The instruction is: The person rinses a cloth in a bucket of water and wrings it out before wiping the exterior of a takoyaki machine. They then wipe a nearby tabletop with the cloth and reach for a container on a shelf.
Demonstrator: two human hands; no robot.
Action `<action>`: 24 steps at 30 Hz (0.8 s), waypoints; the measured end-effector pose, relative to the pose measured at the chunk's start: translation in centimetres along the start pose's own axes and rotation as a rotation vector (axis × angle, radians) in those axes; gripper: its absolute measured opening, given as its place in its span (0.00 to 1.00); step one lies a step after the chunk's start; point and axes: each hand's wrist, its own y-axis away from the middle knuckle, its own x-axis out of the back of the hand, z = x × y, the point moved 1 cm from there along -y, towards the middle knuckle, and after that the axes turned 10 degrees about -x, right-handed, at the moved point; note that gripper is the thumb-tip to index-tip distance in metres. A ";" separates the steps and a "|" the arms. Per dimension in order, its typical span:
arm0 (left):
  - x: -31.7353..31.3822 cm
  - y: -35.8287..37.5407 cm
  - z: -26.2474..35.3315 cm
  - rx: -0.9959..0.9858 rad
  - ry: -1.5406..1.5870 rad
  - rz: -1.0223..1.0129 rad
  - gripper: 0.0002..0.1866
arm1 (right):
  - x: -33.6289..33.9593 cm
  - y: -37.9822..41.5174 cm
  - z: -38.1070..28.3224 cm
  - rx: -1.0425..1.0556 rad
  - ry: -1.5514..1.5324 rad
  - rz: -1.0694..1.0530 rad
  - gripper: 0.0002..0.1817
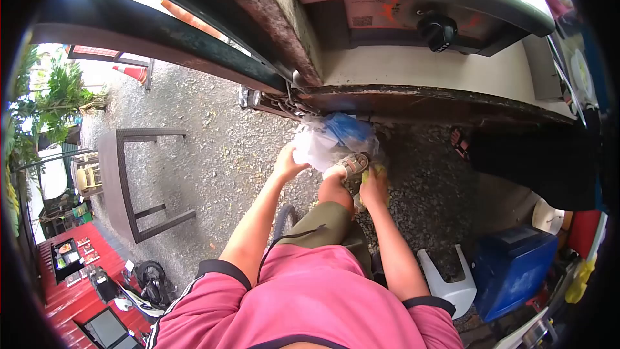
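Note:
A bunched plastic bag (314, 145), whitish and see-through, lies at the foot of the stand, with a blue plastic bag (349, 130) against it. My left hand (290, 164) is at its left edge, with thumb and fingers around the plastic. My right hand (374, 190) is closed on a crumpled yellow-green piece, cloth or plastic (381, 172), just right of my foot. The sandal (353, 164) on that foot overlaps the bag's lower edge.
Above the bags stands a counter with a black-knobbed stove (438, 31). A chain (287, 102) hangs by the railing post. To the left is a brown table (119, 184) on gravel; to the right are a white stool (445, 281) and a blue container (516, 271).

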 end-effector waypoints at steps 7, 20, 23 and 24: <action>1.3 2.7 0.9 -0.050 -0.164 0.316 0.23 | 13.8 5.1 -8.3 0.593 -0.516 0.261 0.28; 2.8 2.6 16.8 -0.739 -0.143 0.320 0.15 | 10.5 -1.9 3.6 -0.250 -0.044 -0.038 0.23; 1.1 0.2 19.3 -0.665 -0.247 0.326 0.18 | 15.5 0.4 -0.4 -0.119 -0.435 0.292 0.24; 0.9 -0.4 19.4 -0.627 -0.283 0.301 0.18 | 16.2 0.8 -1.9 -0.025 -0.535 0.387 0.24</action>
